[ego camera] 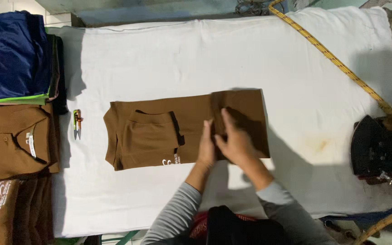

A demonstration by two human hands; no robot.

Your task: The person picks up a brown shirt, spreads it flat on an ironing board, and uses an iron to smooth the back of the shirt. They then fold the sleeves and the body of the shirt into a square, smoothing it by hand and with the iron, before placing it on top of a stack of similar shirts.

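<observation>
Middle of the frame, and the brown shirt (159, 136) is lying flat on the white padded table (232, 54), collar end pointing left, one sleeve folded across its back. Its right-hand end is doubled over into a thicker brown flap, and that is where both hands are working.

The left hand (206, 147) is coming up from the bottom edge on a grey sleeve, standing on its edge with fingers straight and close together, pressing against the fold line of the flap. It is flat rather than clenched, touching the cloth without pinching it. The right hand (237, 143) is sitting just beside it, palm down on the doubled part, fingers narrow and slightly curled, thumb reaching toward the left hand; whether it is gripping cloth underneath cannot be told from here.

No boxes or bins are showing, only stacks. Along the left edge a navy folded pile (12, 50) with a green-trimmed layer beneath is filling the upper left corner, and below it brown folded shirts (14, 145) are stacking down toward the lower left.

Between those piles and the shirt, small thread snips (77, 123) are lying on the white cover. Over at the right edge a dark iron (373, 147) is resting, with a yellow braided cord (332, 56) running diagonally from the top of the frame down to it.
</observation>
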